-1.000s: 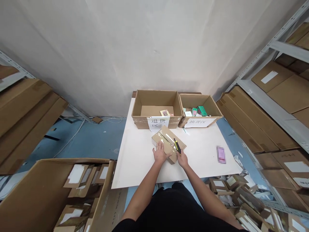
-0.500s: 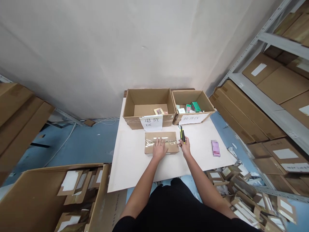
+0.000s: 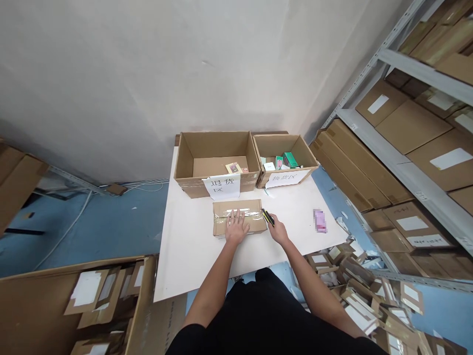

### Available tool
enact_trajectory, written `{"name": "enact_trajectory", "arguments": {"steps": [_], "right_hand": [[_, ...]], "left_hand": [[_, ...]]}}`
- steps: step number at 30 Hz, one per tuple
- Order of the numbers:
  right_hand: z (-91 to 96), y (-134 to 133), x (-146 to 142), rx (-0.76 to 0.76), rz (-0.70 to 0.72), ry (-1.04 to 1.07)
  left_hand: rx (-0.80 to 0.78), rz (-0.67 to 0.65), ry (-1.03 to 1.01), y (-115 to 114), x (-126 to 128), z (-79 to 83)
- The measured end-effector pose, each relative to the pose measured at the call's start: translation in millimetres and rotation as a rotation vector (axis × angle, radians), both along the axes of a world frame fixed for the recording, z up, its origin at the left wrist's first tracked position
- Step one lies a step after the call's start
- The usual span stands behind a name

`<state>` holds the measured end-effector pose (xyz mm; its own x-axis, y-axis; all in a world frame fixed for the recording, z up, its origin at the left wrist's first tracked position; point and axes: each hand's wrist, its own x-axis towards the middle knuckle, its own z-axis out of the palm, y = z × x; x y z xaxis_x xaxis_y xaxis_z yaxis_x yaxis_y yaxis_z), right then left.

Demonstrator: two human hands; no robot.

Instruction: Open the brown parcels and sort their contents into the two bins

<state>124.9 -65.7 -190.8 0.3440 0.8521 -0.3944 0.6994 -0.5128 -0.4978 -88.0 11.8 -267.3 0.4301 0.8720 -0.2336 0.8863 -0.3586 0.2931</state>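
1. The left grip (image 3: 235,228) lies open, palm down, on a taped cardboard parcel (image 3: 249,217).
2. The right grip (image 3: 278,230) is clenched on a yellow-and-black utility knife (image 3: 268,217), just beside the parcel's right end.
3. Beyond both grips, an open carton (image 3: 216,158) stands on the white table (image 3: 192,256).

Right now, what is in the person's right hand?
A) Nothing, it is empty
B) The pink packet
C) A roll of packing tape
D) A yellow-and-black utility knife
D. The right hand grips a yellow-and-black utility knife beside the taped cardboard parcel, on which the left hand lies flat.
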Motion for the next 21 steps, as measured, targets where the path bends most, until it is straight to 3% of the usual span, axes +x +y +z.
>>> {"name": "enact_trajectory", "arguments": {"steps": [6, 12, 21], "right_hand": [[12.6, 13, -20, -0.185, 0.202, -0.316], [23.5, 15, -19, -0.242, 0.270, -0.314], [33.1, -5, -15, -0.258, 0.274, -0.313]], "left_hand": [[0.000, 0.014, -0.024, -2, 2, 2.4], [-0.040, 0.037, -0.040, -1, 4, 1.4], [-0.039, 0.003, -0.067, -1, 6, -3.4]]}}
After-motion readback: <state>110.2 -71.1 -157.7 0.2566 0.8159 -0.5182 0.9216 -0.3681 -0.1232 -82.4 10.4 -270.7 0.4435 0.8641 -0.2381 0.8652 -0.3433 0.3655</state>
